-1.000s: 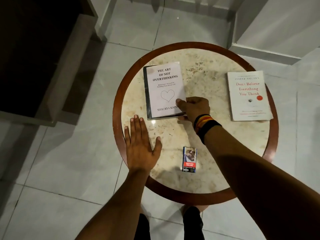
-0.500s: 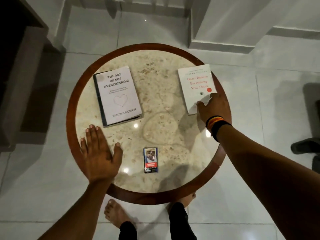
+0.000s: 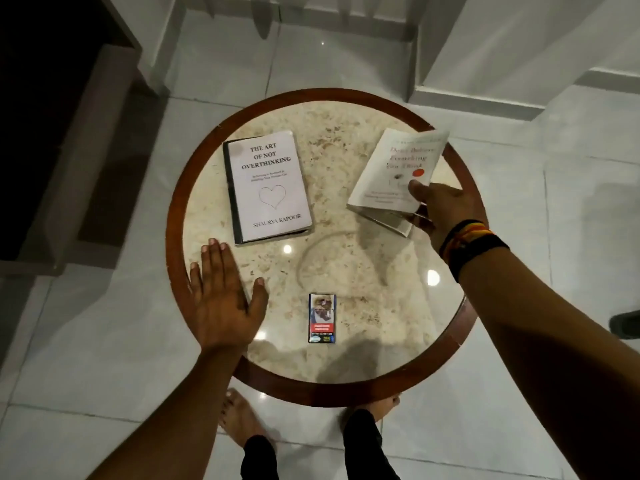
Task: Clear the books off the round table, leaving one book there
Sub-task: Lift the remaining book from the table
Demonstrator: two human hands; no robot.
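Observation:
A round table [image 3: 175, 216] with a brown rim and pale stone top stands on the tiled floor. A white book with a heart on its cover [image 3: 268, 187] lies flat on the left part of the top. On the right, a white book with red lettering [image 3: 391, 164] is tilted up off the table, its near corner gripped by my right hand [image 3: 441, 207]. My left hand [image 3: 223, 299] rests flat, fingers spread, on the table's left front edge.
A small cigarette pack [image 3: 322, 318] lies near the table's front. My bare feet [image 3: 242, 419] stand on the floor just below the table. A dark wooden unit [image 3: 69, 150] is at the left, white wall bases at the back right.
My right hand left the heart book, crossed to the right book, gripped its near corner and lifted it off the table. My left hand stayed flat on the edge.

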